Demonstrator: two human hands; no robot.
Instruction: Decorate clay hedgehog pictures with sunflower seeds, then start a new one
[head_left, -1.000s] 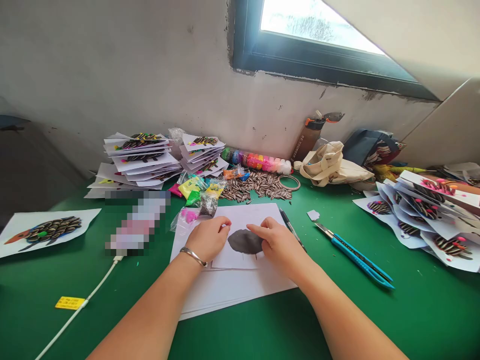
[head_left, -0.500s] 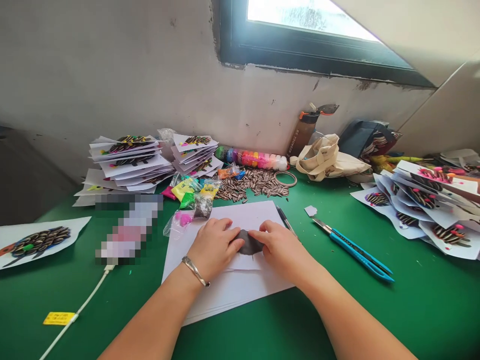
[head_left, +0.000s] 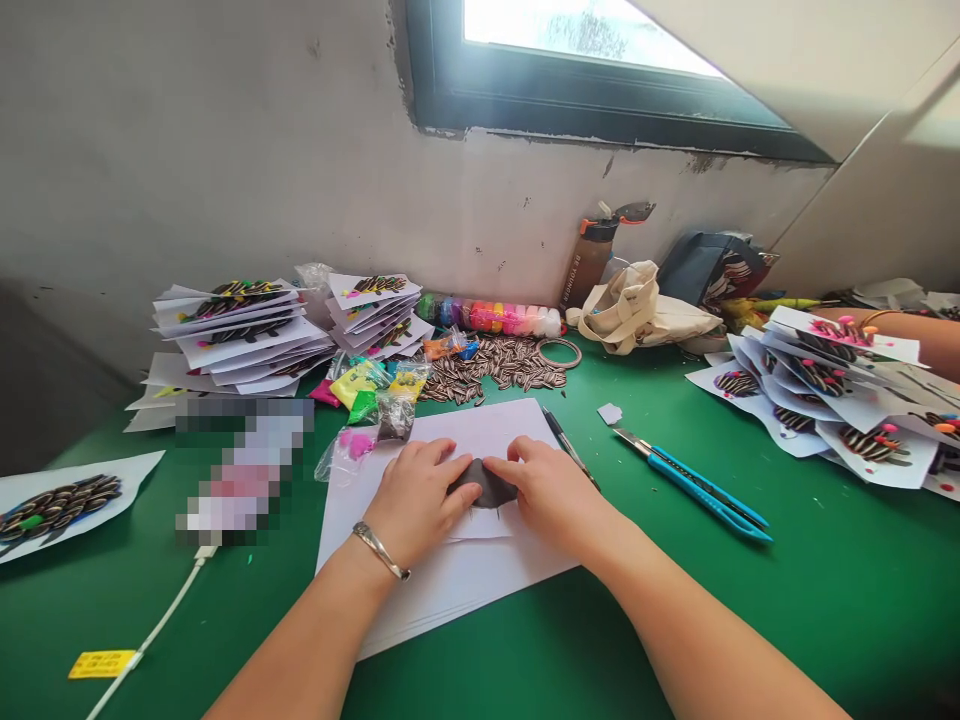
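Note:
A flat, dark grey, roughly round piece of modelling clay lies on a small white sheet, with short pen lines just below it. My left hand rests at its left side, fingers spread, thumb and index fingertip touching the clay. From the right, my right hand presses its outstretched index finger on the top edge; its other fingers are bent and partly hidden. Beneath is a stack of larger white paper. A black pen lies beside my right hand.
A blue utility knife lies to the right. Behind are clay packets, a heap of sunflower seeds, a tape ring and stacked seed pictures. Another person's arm reaches in near the right-hand picture pile.
The camera view has shifted slightly, so most of the scene sits further left. My fingers have moved a little on the clay. The other person's arm shows more at the right.

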